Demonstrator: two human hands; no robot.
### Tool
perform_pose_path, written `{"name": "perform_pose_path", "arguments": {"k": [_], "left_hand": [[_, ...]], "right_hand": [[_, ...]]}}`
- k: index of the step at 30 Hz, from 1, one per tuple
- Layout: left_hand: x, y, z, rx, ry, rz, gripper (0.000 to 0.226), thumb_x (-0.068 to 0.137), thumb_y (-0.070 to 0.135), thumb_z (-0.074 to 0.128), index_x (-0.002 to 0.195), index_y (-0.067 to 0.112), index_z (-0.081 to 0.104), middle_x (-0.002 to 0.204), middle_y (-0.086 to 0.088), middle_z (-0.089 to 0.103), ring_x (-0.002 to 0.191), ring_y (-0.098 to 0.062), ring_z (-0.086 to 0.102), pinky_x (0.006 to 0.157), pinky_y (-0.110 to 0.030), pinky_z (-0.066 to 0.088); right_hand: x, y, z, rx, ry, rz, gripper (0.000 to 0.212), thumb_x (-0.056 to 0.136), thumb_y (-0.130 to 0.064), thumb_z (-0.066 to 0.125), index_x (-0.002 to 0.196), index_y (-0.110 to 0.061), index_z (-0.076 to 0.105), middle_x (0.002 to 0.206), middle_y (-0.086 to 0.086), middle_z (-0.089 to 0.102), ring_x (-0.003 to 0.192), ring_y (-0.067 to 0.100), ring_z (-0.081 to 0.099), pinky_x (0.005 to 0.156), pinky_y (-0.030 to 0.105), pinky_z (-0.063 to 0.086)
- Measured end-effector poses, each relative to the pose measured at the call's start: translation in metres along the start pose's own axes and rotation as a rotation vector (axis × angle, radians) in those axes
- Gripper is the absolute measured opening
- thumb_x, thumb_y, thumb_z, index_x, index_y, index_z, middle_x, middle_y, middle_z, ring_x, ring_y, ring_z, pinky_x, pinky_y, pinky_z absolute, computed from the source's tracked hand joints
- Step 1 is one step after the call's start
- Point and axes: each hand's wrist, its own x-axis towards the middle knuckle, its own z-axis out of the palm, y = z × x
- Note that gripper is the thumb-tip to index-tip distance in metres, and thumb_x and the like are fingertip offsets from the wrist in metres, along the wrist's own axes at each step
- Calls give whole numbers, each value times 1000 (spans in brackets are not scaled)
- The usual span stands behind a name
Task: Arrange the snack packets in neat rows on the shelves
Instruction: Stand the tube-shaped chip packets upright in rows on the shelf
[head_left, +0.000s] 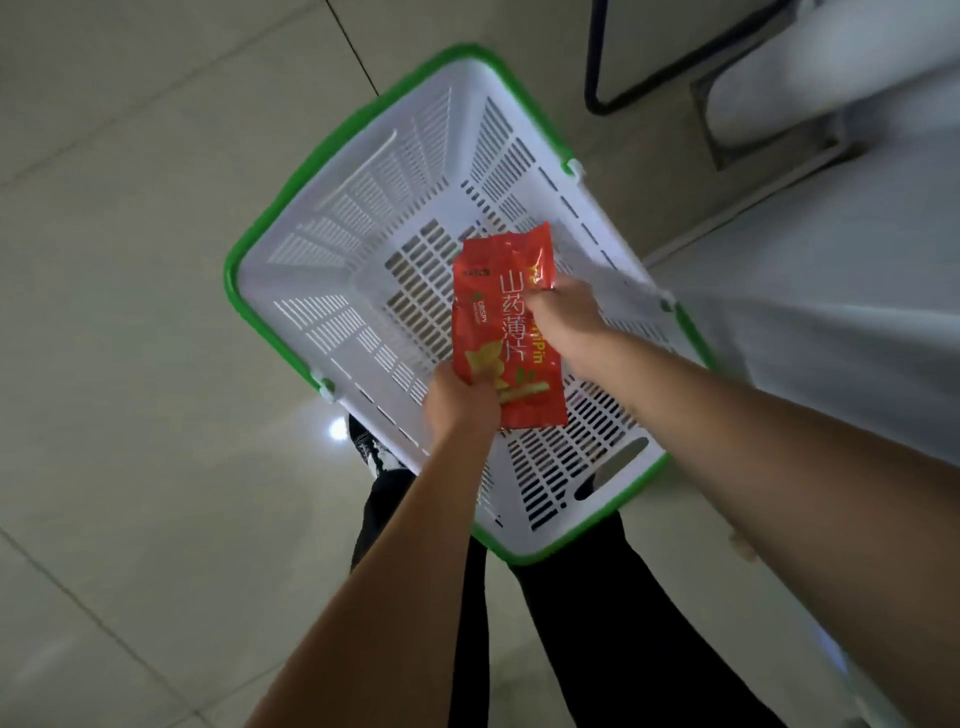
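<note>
Dim, blurred, wide-angle edge distortion.

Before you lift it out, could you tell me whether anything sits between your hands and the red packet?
Nothing visible does: the left hand already grips the packet at its near end, the right hand near its far end, over the basket.

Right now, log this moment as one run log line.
stage: pickup | left hand: grips red snack packet | right hand: grips it | white basket: nothing else visible inside
</note>
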Motion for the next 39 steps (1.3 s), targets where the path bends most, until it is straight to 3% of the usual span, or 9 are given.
{"name": "perform_pose_path", "arguments": {"k": [3, 7, 13, 17, 19, 22, 27, 32, 39], "left_hand": [[42, -11, 13, 23, 39, -44, 20, 100, 28, 65, 118, 20, 66, 107, -3, 69, 82, -15, 63, 63, -31, 51], [73, -29, 22, 63, 84, -34, 16, 103, 26, 62, 114, 16, 58, 100, 2, 62, 74, -8, 53, 54, -22, 35], [74, -32, 23, 220, 66, 110, 48, 103, 20, 57, 147, 15, 41, 133, -4, 47, 118, -17, 47, 92, -37, 45], [56, -23, 20, 292, -1, 179, 62, 99, 15, 61, 154, 22, 35, 140, -5, 42, 125, -23, 49, 91, -34, 44], [39, -13, 14, 352, -29, 229, 62, 100, 17, 60, 154, 27, 33, 143, -3, 42, 125, -22, 50, 94, -39, 48], [6, 10, -3, 445, -22, 347, 59, 101, 20, 58, 154, 28, 34, 147, -3, 44, 126, -25, 53, 105, -51, 49], [-49, 63, -53, 598, -4, 511, 50, 106, 38, 46, 154, 26, 37, 146, -1, 46, 128, -22, 49, 112, -48, 42], [-96, 122, -98, 882, 20, 685, 56, 107, 50, 34, 157, 25, 32, 157, -3, 39, 143, -21, 40, 120, -40, 30], [-215, 226, -163, 1135, 96, 852, 63, 105, 58, 41, 158, 24, 32, 162, -5, 34, 148, -25, 34, 122, -41, 26]], "right_hand": [[39, 16, 21, -33, 6, -24, 22, 102, -7, 50, 104, -8, 72, 100, 10, 77, 91, 28, 75, 81, 40, 61], [70, 44, 49, -18, 18, -59, 17, 100, -25, 59, 113, -21, 68, 99, -4, 74, 89, 14, 72, 61, 23, 50], [72, 74, 56, -6, 48, -214, 27, 101, -45, 60, 122, -27, 62, 112, -10, 73, 101, 3, 69, 85, 31, 56], [41, 71, 37, -70, 39, -243, 61, 101, -46, 60, 155, -32, 37, 146, -3, 58, 128, 15, 57, 107, 48, 49], [21, 67, 24, -126, -1, -303, 45, 101, -38, 60, 144, -32, 50, 134, -1, 64, 122, 19, 63, 102, 53, 54], [-19, 49, 0, -270, -11, -443, 42, 102, -24, 60, 143, -19, 53, 128, 4, 64, 116, 19, 63, 97, 44, 56], [-89, 3, -39, -476, 65, -640, 44, 100, -5, 58, 143, -9, 52, 127, 10, 63, 116, 22, 60, 98, 39, 54], [-137, -49, -77, -718, 215, -735, 46, 100, -24, 56, 145, -17, 47, 141, 5, 57, 127, 27, 55, 104, 46, 49], [-245, -116, -168, -926, 283, -626, 59, 107, -48, 37, 158, -18, 31, 158, 7, 39, 147, 28, 34, 121, 43, 29]]}}
